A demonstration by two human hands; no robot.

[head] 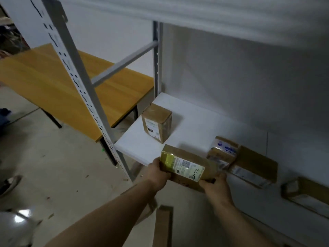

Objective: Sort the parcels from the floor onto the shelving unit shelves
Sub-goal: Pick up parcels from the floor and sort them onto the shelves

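I hold a brown box (185,166) at the front edge of the white shelf (135,141), my left hand (158,173) gripping its left end, my right hand (216,187) its right end. An upright box (157,124) stands behind.

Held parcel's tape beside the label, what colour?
Yellow tape on the brown parcel; head view.

Yellow-taped parcel (185,166): gripped at both ends by left hand (157,172) and right hand (216,188), at the front edge of the white shelf (195,114).
Upright box (157,124): on the shelf, beyond the left fingers (156,162), apart.
Clear-taped parcel (222,154): just beyond the right fingers (208,183).
Flat parcel (254,166): right of those fingers.
Wooden desk (44,77): well left of both hands, behind a grey post (78,72).
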